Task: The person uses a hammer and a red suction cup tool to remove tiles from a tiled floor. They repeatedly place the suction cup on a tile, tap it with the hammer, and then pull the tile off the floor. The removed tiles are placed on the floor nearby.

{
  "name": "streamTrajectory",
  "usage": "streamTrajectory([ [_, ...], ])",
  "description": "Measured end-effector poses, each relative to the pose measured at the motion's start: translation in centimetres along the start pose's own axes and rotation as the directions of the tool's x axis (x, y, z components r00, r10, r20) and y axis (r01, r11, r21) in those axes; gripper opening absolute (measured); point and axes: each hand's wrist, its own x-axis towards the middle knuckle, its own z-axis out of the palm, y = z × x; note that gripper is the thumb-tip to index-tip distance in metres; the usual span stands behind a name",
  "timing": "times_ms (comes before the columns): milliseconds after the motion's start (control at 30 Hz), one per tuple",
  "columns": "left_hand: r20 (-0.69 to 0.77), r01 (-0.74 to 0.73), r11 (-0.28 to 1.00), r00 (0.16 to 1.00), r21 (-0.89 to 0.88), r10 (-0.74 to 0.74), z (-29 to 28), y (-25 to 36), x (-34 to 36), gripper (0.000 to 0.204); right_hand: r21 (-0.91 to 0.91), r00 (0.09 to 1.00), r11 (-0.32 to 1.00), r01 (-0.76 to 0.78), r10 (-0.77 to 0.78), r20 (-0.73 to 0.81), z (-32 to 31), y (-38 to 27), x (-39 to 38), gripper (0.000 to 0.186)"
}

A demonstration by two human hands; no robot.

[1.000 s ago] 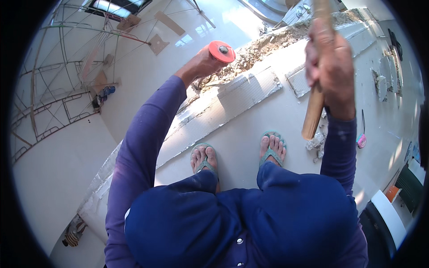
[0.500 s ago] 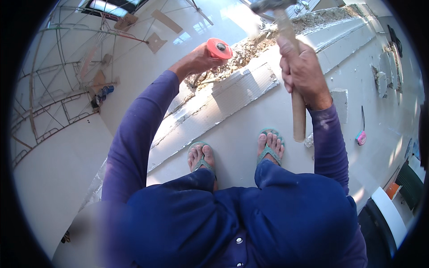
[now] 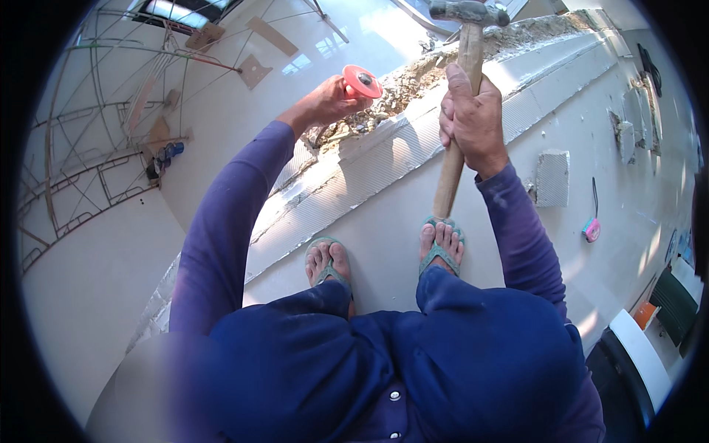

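Note:
My left hand (image 3: 325,105) is closed around a chisel with a round red hand guard (image 3: 375,89); the dark struck end shows in the middle of the guard. Its blade is hidden below my fist. Under it runs a broken strip of rubble and mortar (image 3: 402,94), edged by pale ribbed tiles (image 3: 391,151). My right hand (image 3: 476,122) grips a hammer (image 3: 470,52) by its wooden handle. The steel head is up beyond the hand, to the right of the chisel and apart from it. The handle's butt hangs above my right foot.
Sandalled feet stand on the pale floor (image 3: 384,244) before the tiles. A loose tile piece (image 3: 552,179) and a pink tape measure (image 3: 591,229) lie to the right, with broken slabs (image 3: 641,118) beyond. Metal scaffolding (image 3: 96,111) and flat boards (image 3: 272,35) are at the left and far left.
My right hand and the hammer have shifted left and the handle now tilts the other way, its butt toward my right foot. The left hand with the chisel has barely moved.

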Motion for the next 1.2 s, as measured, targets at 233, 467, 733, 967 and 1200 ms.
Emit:
streamTrajectory([
  [233,0.03,0.0,0.999,1.0,0.035,-0.001,0.5,-1.0,0.0,0.033,-0.512,0.886,0.845,-0.156,0.349,0.306,-1.5,-1.6,1.0,0.038],
  [467,0.1,0.114,0.988,0.987,0.1,-0.124,0.4,0.4,0.7,0.027,-0.4,0.835,0.859,-0.319,0.454,0.311,-1.3,1.0,0.3,0.036],
  [733,0.04,0.087,0.996,0.995,0.027,-0.088,1.3,0.4,0.5,0.03,-0.189,0.947,0.957,-0.221,0.257,0.193,-0.5,2.1,-0.9,0.034],
  [967,0.045,0.069,0.997,0.997,-0.019,-0.068,1.4,-0.3,0.2,0.024,-0.209,0.924,0.936,-0.282,0.324,0.201,-1.0,0.8,-0.4,0.035],
  [1200,0.051,0.079,0.996,0.996,-0.031,-0.077,1.8,-0.8,0.1,0.023,-0.513,0.813,0.801,-0.309,0.502,0.295,-4.0,0.2,-0.3,0.034],
])
